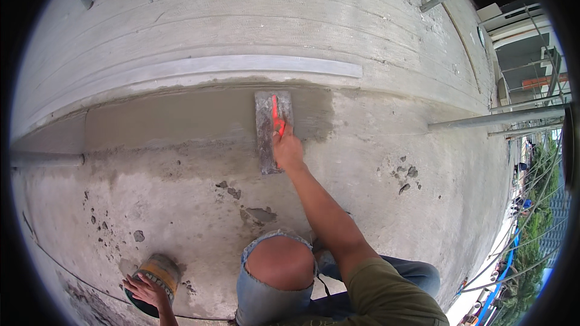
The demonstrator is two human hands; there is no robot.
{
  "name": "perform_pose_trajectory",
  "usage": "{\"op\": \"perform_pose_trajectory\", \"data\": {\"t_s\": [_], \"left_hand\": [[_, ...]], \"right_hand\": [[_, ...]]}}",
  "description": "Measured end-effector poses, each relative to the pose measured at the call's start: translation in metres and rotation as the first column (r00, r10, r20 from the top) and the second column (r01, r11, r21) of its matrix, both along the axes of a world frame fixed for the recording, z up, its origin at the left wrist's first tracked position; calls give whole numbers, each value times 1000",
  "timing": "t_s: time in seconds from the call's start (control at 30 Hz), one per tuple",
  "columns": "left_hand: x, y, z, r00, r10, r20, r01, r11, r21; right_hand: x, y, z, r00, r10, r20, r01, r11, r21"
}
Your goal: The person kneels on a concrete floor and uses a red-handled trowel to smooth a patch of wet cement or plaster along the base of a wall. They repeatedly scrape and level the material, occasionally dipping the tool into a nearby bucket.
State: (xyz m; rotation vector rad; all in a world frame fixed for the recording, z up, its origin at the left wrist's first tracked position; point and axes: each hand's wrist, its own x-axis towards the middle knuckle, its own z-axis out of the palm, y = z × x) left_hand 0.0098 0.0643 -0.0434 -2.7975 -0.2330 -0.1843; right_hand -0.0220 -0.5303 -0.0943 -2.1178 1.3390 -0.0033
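My right hand (289, 150) is wrapped round the orange-red handle of a plastering trowel (264, 130). The trowel's grey, mortar-smeared rectangular blade lies flat on a band of wet mortar (169, 116). This darker, smooth band runs along the concrete floor at the foot of the wall, and the blade reaches past its near edge onto drier concrete. At lower left, my left hand (148, 291) rests with fingers spread over the top of a stained bucket (164, 270) with a yellowish side. What the bucket holds cannot be made out.
A long pale straight strip (272, 64) lies along the wall (241, 24) behind the mortar. Metal poles (495, 118) reach in from the right, another pole (48, 160) from the left. Mortar crumbs (229, 191) dot the floor. Scaffolding and greenery show beyond the right edge.
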Motion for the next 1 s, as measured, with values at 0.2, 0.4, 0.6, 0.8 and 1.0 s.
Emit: {"op": "perform_pose_trajectory", "data": {"t_s": [0.2, 0.4, 0.6, 0.8, 1.0], "left_hand": [[-1, -2, 4, 1000, -24, 12, 24, 1000, -12], [-1, -6, 5, 1000, -16, -3, 16, 1000, -3], [-1, 0, 2, 1000, 4, -10, -4, 1000, -7], [-1, -2, 4, 1000, 11, -18, -12, 1000, -20], [0, -3, 3, 1000, 13, -24, -13, 999, -35]], "right_hand": [[11, -4, -6, 999, 16, 32, -14, 998, -57], [17, -8, -12, 999, 1, -33, -1, 1000, 0], [22, -10, -12, 999, 5, -32, -5, 1000, 12], [22, -13, -16, 999, 2, -40, -1, 1000, 24], [20, -12, -19, 999, 0, -40, 0, 1000, 12]]}}
